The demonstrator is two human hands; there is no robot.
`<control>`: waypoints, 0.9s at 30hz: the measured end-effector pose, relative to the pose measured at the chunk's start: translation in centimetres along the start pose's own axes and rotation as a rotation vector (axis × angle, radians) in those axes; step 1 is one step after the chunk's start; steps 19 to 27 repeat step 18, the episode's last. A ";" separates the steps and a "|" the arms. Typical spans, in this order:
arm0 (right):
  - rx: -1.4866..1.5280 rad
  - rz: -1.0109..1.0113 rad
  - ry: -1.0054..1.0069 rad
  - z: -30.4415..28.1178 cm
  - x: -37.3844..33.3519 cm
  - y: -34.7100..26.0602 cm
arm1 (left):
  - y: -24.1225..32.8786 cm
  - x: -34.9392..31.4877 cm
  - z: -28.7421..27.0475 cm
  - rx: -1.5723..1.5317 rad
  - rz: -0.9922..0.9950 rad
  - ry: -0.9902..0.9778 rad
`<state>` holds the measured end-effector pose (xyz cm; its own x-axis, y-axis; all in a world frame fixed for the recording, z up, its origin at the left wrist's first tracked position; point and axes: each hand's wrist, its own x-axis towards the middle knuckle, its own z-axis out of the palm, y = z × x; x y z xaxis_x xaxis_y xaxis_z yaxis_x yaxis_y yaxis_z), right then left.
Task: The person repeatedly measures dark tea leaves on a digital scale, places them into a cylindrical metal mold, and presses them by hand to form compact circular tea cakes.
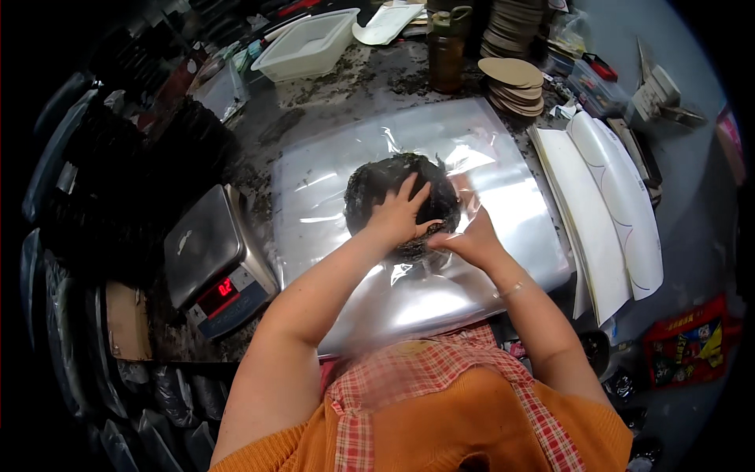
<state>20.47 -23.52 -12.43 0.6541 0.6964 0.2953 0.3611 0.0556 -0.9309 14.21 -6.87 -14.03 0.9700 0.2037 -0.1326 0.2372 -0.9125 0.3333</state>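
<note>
A dark, ragged-edged round cake that looks like dried seaweed (pixel 368 175) sits in the middle of a stack of clear, shiny plastic sheets (pixel 314 244). My left hand (pixel 403 216) lies on top of it, fingers spread and thumb pointing right. Against the cake's right edge is my right hand (pixel 474 236), its thumb near the left thumb and its fingers stretched upward. Glare and blur on the plastic partly veil the right fingertips; I cannot tell if film lies over them.
Left of the plastic stands a digital scale (pixel 208 244) with a lit red display. Dark stacks (pixel 118 181) crowd the far left. Behind are a white plastic tub (pixel 307 47), a brown bottle (pixel 447 59) and round cardboard discs (pixel 511 75). Large white sheets (pixel 594 212) lie right.
</note>
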 end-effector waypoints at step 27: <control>-1.274 -0.049 -0.728 3.1 5.1 -3.3 | -3.5 -13.8 0.0 -0.102 -0.098 0.518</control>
